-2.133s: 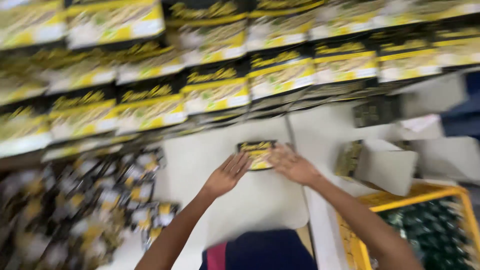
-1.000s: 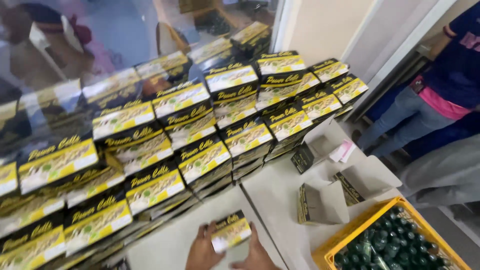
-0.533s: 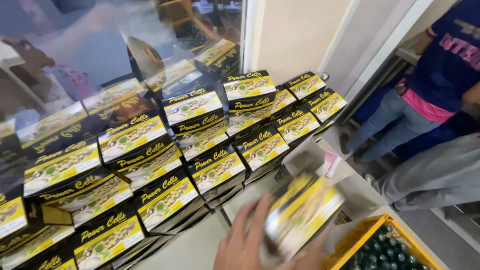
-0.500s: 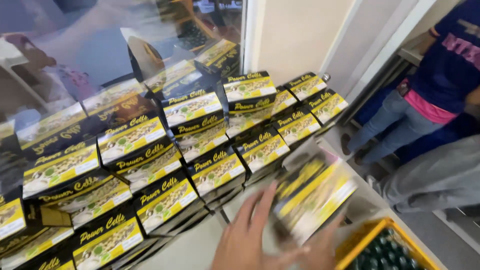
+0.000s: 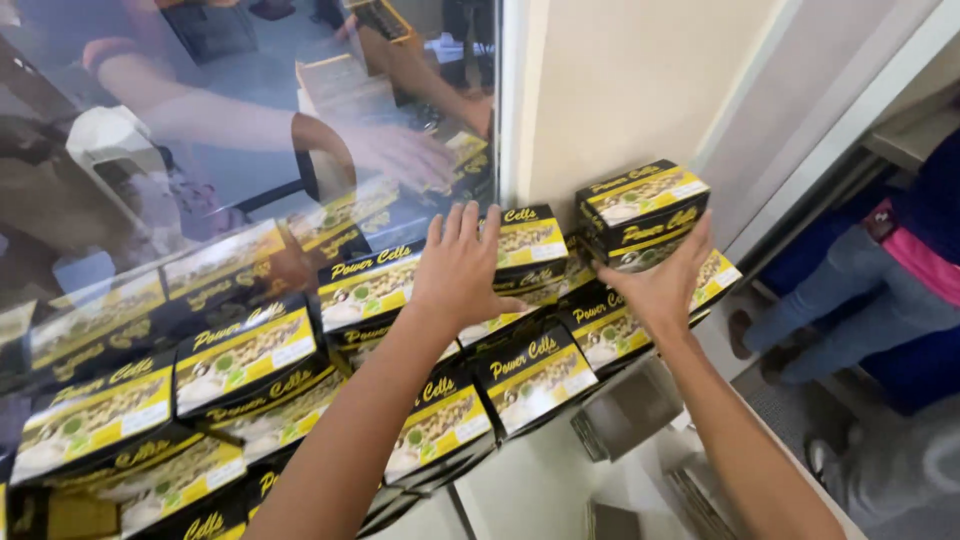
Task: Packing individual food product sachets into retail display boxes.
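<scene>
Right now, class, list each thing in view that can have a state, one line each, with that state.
Left hand: open, palm flat on a stacked box.
Right hand: fingers spread, pressed against the top box.
Top box: closed, at the far right end of the stack.
Stacked boxes: closed, in rows, tilted.
Flat cartons: unfolded, lying on the table.

boxes (image 5: 90,420) cropped left, bystander (image 5: 880,290) cut off

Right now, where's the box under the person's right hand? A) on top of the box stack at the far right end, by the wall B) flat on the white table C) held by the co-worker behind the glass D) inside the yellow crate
A: the right hand steadies the black-and-yellow box atop the stacked boxes beside the wall; the left hand rests on a neighbouring box.
</scene>
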